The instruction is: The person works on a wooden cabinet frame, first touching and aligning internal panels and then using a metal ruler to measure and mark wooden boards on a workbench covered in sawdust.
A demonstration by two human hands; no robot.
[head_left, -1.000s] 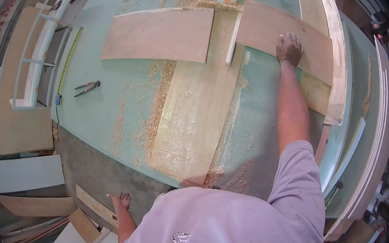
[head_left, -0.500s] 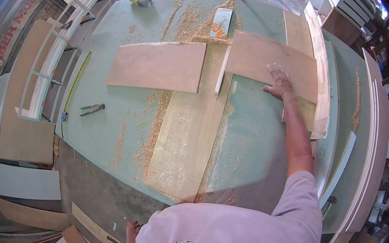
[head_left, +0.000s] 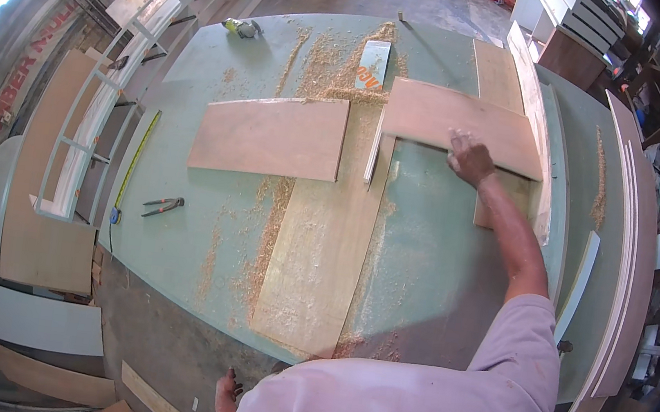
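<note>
My right hand (head_left: 471, 159) is closed over the near edge of a pinkish board (head_left: 424, 106) at the right of the green worktable (head_left: 420, 275), its fingertips on the top face. A second pinkish board (head_left: 268, 137) lies to the left, with thin pale strips (head_left: 373, 154) between the two. Beneath them runs a long pale plywood plank (head_left: 311, 261) among wood shavings. My left hand (head_left: 228, 389) hangs low by my body at the table's near side, fingers loosely apart and nothing visible in them.
Pincers (head_left: 163, 205), a tape measure (head_left: 138, 158) and a green-and-grey power tool (head_left: 243, 29) lie on the table. A white ladder-like frame (head_left: 85, 151) and leaning boards (head_left: 48, 254) line the left; stacked sheets (head_left: 619, 266) the right. Cabinets (head_left: 579, 26) stand at the back right.
The view has tilted up, showing more floor at the back. My right hand's fingers have gone from spread on the board to curled at its edge. My left hand stays low.
</note>
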